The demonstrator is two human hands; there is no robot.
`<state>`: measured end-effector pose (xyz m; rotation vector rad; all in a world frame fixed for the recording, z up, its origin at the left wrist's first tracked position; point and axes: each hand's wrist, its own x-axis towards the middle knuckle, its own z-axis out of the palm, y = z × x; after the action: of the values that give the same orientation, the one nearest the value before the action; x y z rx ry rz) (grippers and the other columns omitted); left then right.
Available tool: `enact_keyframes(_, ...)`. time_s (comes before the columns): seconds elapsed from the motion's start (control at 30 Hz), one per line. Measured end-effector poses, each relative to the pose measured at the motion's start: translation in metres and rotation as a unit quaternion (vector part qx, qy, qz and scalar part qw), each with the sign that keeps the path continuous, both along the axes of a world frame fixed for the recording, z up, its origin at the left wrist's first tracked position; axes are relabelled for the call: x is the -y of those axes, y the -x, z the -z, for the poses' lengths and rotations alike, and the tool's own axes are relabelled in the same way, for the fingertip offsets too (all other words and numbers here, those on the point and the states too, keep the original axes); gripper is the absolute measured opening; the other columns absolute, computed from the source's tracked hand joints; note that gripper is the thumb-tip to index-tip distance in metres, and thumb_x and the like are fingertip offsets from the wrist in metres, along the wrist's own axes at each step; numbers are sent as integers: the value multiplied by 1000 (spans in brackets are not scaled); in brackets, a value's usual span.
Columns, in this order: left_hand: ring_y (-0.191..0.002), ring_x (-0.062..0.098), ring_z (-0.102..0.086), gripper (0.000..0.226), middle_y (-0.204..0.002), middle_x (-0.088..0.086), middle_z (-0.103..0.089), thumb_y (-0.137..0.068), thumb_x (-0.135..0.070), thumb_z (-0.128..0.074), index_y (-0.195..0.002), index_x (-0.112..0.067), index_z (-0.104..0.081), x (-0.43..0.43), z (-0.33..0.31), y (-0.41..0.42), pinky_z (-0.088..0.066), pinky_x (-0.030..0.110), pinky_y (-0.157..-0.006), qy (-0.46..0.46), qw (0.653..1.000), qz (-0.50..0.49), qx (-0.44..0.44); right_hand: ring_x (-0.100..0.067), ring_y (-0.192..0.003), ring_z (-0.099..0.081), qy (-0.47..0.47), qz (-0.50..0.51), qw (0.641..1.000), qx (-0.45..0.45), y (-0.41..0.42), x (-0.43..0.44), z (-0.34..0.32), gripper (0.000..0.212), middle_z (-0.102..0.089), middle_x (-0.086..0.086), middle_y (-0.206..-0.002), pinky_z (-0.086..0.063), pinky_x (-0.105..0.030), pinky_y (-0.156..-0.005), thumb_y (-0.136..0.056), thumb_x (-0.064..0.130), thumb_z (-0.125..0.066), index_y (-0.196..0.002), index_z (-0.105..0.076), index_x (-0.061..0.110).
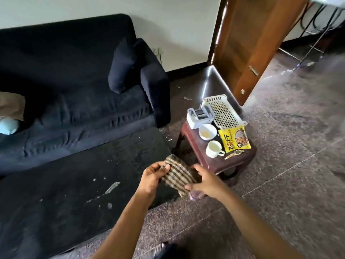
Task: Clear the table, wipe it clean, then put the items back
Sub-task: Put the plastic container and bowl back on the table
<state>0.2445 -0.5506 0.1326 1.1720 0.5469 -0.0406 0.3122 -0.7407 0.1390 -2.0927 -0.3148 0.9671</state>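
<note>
A striped brown-and-tan cloth is held between both hands above the right end of the black table. My left hand grips its left edge, thumb on top. My right hand pinches its right edge. The table top shows pale smears and specks. On a small dark-red stool to the right stand a white basket, a grey holder, a white bowl, a white cup, a yellow snack packet and a wristwatch.
A black sofa with a cushion runs along the table's far side. A brown wooden door stands open behind the stool. Speckled stone floor spreads to the right. Metal chair legs show at top right.
</note>
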Motion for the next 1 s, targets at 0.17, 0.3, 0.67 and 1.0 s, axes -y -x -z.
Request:
enact_keyframes(0.17, -61, 10, -61, 7, -69, 1, -68, -88, -6, -61, -84, -4, -67, 31, -1, -71, -50, 20, -58, 0, 998, -52, -27, -17, -95, -67, -38, 92, 994, -42, -74, 39, -2, 62, -72, 4, -99, -51, -40, -91, -53, 45, -86, -104, -64, 17)
enact_keyframes(0.3, -65, 13, -63, 7, -72, 4, -70, -87, -8, -63, -86, -2, -68, 53, 5, -134, -52, 24, -64, -7, 997, -67, -42, -15, -88, -66, -130, 230, 958, -111, -136, 61, -9, 23, -71, -4, -93, -50, -22, -78, -76, 5, -75, -97, -66, 8)
enact_keyframes(0.67, -59, 12, -53, 17, -64, -2, -63, -83, -27, -72, -77, -12, -68, 128, 34, -320, -41, 25, -62, -229, 963, 46, -137, -10, -51, -61, -84, 353, 931, 28, -325, 118, 17, 18, -64, -11, -70, -49, -18, -45, -75, -2, -75, -80, -62, 9)
enact_keyframes(1.0, -58, 9, -65, 18, -79, 1, -70, -87, -35, -65, -88, -18, -69, 184, 75, -418, -45, 21, -51, -313, 916, 59, -246, -25, -68, -67, 85, 260, 960, 53, -444, 150, 85, 25, -71, -13, -85, -56, -28, -60, -77, 15, -78, -95, -68, 1)
